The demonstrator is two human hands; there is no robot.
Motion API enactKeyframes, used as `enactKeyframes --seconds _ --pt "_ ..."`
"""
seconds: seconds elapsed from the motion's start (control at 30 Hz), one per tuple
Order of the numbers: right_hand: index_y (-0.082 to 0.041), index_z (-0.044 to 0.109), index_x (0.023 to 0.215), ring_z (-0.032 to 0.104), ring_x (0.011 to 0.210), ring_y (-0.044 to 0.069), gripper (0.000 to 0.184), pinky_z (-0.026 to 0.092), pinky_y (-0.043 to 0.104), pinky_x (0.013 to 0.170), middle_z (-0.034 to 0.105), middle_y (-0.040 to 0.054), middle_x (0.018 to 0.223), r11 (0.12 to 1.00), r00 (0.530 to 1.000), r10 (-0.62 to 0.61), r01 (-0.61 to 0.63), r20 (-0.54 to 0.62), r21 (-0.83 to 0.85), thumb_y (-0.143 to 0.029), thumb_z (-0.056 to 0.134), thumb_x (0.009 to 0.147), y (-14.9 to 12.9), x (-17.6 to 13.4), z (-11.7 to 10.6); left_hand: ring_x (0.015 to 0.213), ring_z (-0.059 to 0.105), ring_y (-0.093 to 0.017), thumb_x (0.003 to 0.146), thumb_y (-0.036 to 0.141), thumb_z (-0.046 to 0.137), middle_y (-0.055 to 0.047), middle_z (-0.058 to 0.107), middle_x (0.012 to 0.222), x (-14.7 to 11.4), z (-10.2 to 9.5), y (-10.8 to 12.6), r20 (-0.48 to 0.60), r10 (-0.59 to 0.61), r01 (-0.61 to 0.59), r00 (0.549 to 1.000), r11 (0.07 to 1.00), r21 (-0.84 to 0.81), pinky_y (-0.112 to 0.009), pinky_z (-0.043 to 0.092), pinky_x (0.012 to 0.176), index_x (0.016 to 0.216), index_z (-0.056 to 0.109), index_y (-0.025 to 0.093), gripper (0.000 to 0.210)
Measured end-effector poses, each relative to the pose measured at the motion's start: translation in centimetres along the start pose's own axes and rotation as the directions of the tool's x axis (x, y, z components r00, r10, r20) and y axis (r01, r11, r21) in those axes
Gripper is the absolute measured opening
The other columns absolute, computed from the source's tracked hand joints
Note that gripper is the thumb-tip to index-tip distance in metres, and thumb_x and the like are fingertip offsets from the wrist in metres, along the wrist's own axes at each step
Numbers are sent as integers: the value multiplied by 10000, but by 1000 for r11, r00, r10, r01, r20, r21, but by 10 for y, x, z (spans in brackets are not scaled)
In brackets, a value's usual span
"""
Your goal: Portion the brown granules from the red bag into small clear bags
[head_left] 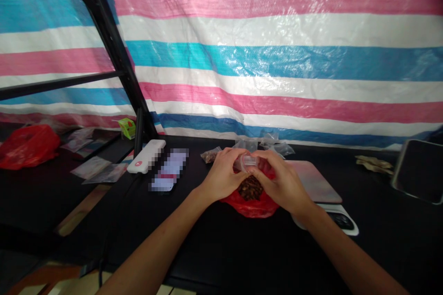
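A small clear plastic bag (249,162) is held by its mouth between my two hands. My left hand (223,175) pinches it from the left and my right hand (282,184) from the right, with the thumbs almost meeting. Just below them lies an opened red plastic bag (256,209) with dried brown pieces (250,189) in it. My fingers hide part of the clear bag, so I cannot tell whether anything is inside. Beside my right hand is a kitchen scale with a silver plate (316,182) and a dark display (342,221).
Behind my hands lie a filled small bag (210,155) and several clear bags (282,147). To the left are a phone (171,170), a white power bank (147,156), flat bags (98,169) and another red bag (29,146). A black metal post (119,50) rises there. Crumpled brown material (374,164) lies right.
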State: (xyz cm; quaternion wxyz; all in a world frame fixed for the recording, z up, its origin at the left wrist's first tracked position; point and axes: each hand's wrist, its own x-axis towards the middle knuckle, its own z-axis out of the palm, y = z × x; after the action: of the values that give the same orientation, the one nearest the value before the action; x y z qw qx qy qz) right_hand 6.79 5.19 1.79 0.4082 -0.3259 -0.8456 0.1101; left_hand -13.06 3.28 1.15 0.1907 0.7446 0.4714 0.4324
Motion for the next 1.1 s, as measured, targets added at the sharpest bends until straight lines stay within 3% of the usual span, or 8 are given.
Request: enactKeyframes --seconds 0.1,0.2,0.37,0.53,0.63,0.77,0.97,1.1 --pt "-282 615 1208 689 1127 257 199 551 411 986 709 75 1192 999 999 -43 44 -27 32 -284 610 1009 1 2 0 1206 583 -265 880 421 772 -85 679 1280 0 3 -4 -32 -31 29 999 998 -53 -400 440 1076 1291 627 229 476" --pt "-286 637 1141 661 1206 258 156 525 418 1041 694 71 1249 991 995 -98 100 -26 85 -226 581 1009 2 1 0 1189 585 -279 863 438 792 -84 688 1234 -1 5 -8 -15 -43 44 999 998 44 -431 414 1084 1229 649 222 449" --pt "-258 641 1132 746 863 229 190 600 356 803 760 36 983 980 989 136 -144 66 138 -364 666 976 6 -1 3 1194 563 -279 935 419 706 -94 669 1195 -3 3 -10 74 54 -67 996 981 182 -434 399 1081 1157 654 201 316" --pt "-274 618 1142 677 1149 262 164 534 408 1004 699 65 1202 993 999 -23 26 -32 113 -263 633 980 6 -1 10 1151 577 -259 944 418 697 -89 681 1203 1 -4 -14 87 96 -108 992 985 138 -399 425 1032 1231 627 193 371" --pt "-280 588 1158 689 1080 250 177 538 395 960 693 58 1167 993 997 36 -28 -69 112 -259 615 985 7 -3 9 1111 587 -258 957 431 676 -63 712 1104 2 -8 -14 91 69 -83 993 983 162 -409 407 1020 1102 680 212 262" --pt "-269 533 1189 702 913 227 194 548 363 837 691 41 1051 971 978 187 -169 -97 169 -335 573 1011 17 -2 1 1156 565 -264 975 442 637 -43 725 1045 4 -11 -11 31 -9 6 999 995 101 -418 393 1040 1004 715 237 221" --pt "-256 572 1114 670 1055 286 151 497 445 961 699 67 1106 988 985 155 -153 72 -33 -259 573 963 30 3 -3 819 621 -154 960 469 634 -32 699 947 14 -24 -10 -218 -187 110 958 940 -324 -279 477 787 1014 631 187 287" --pt "-251 591 1097 672 1066 281 200 494 434 971 698 66 1125 993 990 110 -106 90 -54 -189 591 907 28 4 -3 724 573 -120 927 455 678 4 645 850 19 -35 -12 -267 -188 97 945 942 -322 -235 444 691 978 615 187 280"
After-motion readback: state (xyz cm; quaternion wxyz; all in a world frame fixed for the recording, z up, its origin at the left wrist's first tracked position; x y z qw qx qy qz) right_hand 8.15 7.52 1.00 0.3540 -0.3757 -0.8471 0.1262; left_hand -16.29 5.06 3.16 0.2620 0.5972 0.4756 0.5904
